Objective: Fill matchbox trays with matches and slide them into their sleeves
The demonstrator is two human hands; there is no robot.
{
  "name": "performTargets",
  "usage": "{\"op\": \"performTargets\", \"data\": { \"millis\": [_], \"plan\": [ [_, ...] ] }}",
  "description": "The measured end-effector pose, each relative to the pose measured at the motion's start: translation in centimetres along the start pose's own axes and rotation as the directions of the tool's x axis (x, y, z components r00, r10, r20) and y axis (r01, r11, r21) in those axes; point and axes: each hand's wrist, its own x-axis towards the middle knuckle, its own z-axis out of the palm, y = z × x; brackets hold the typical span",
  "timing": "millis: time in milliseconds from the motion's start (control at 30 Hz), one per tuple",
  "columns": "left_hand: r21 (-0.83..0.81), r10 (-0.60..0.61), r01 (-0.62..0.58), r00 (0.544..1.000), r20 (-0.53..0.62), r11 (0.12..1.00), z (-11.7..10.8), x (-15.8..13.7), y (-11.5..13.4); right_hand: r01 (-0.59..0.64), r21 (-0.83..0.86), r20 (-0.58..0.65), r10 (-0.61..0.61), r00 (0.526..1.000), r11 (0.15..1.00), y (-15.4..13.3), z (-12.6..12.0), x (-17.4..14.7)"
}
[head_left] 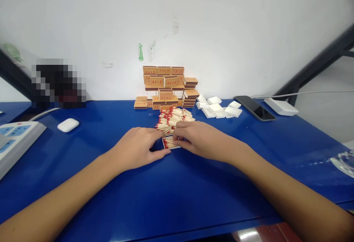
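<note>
A white matchbox tray (172,148) lies on the table between my hands, with red-tipped matches (167,143) lined up in it. My left hand (139,146) steadies its left end, thumb on the near side and fingers on the far side. Over the tray's right part, my right hand (197,139) has its fingers curled in a pinch on matches; the fingertips partly cover them. Just behind the tray, a heap of loose matches (177,116) spreads out, heads mostly to the left. The right hand's knuckles overlap the heap's near edge in this view.
Stacked matchboxes (164,81) stand against the wall. Several white empty trays (217,108) sit right of them, then a phone (254,107) and a white box (281,106). At left are a white earphone case (68,125) and a power strip (20,140) on the blue table (166,197).
</note>
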Motion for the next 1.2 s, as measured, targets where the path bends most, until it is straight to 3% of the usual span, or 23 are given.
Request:
{"op": "performTargets", "data": {
  "millis": [333, 1200],
  "plan": [
    [-0.016, -0.012, 0.012, 1.0, 0.021, 1.0, 0.06, 0.11, -0.05, -0.031, -0.053, -0.08, 0.027, 0.996, 0.998, 0.2, 0.33, -0.02],
    [-0.008, -0.004, 0.004, 1.0, 0.013, 1.0, -0.2, 0.01, 0.13, -0.017, -0.01, -0.057, 0.016, 0.998, 1.0, 0.12, 0.57, 0.15]
  ]
}}
